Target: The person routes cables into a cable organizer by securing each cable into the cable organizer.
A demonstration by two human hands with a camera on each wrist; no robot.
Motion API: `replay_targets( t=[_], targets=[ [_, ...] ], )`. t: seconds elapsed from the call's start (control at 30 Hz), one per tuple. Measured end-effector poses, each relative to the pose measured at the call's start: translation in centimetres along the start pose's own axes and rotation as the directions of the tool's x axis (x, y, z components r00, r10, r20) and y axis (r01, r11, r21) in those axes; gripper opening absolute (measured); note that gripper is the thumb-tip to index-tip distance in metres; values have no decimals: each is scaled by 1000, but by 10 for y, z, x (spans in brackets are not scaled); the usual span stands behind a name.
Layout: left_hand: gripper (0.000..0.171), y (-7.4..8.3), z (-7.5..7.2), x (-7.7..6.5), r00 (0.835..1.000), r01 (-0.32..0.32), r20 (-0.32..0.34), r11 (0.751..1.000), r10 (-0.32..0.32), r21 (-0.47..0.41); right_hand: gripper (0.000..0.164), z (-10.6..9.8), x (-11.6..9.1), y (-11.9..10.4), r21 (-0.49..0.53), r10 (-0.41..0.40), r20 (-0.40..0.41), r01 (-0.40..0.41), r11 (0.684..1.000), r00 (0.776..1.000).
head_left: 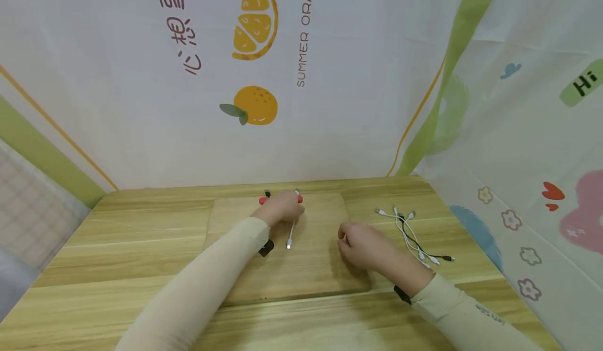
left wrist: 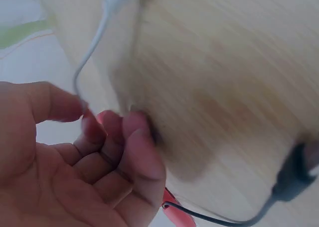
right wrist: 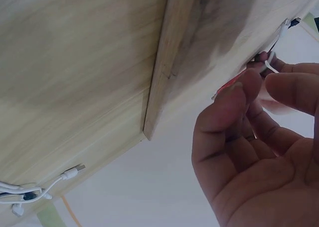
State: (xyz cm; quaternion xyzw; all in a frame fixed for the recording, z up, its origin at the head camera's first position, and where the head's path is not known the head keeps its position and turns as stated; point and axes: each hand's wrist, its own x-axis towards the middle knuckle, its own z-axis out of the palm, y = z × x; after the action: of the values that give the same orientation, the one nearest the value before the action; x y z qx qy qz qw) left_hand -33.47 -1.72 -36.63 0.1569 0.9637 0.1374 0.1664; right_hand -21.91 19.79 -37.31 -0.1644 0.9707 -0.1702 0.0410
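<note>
My left hand (head_left: 281, 207) is over the far part of a wooden board (head_left: 306, 275). Its thumb and index finger pinch a thin white USB cable (left wrist: 90, 49); one plug of that cable (head_left: 289, 244) points toward the near side. Below the hand lies a red bar-shaped piece (head_left: 263, 201), its middle hidden by the hand. A black cable (left wrist: 291, 174) runs by the red piece in the left wrist view. Over the board's right edge hovers my right hand (head_left: 365, 244), fingers loosely curled, with nothing between thumb and fingertips in the right wrist view (right wrist: 249, 152).
To the right of the board, several white and black USB cables (head_left: 409, 230) lie in a loose tangle on the wood-grain table (head_left: 151, 236). Printed white cloth (head_left: 330, 131) hangs behind the table and along its right side.
</note>
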Motion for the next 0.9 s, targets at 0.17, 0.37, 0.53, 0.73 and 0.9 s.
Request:
replay_targets(
  t=[0.17, 0.37, 0.53, 0.73, 0.9],
  targets=[
    [45, -5, -5, 1, 997, -49, 57, 991, 56, -121, 9, 1, -1, -2, 9, -8, 8, 8, 1000, 1000],
    [38, -13, -12, 0, 983, -27, 144, 876, 109, -482, 7, 7, -3, -1, -6, -48, 41, 49, 999, 998],
    [39, -14, -15, -4, 980, -37, 142, 831, 139, -555, 7, 11, -4, -1, -12, -59, 47, 60, 998, 997],
    [40, -11, -14, -11, 993, -41, 70, 828, 96, -560, 19, 11, 4, -14, 49, -11, 69, 8, 999, 998],
    [35, -7, -15, -19, 997, -38, 28, 786, 70, -617, 38, 4, 21, -35, 185, 7, 73, -21, 982, 997]
  ],
)
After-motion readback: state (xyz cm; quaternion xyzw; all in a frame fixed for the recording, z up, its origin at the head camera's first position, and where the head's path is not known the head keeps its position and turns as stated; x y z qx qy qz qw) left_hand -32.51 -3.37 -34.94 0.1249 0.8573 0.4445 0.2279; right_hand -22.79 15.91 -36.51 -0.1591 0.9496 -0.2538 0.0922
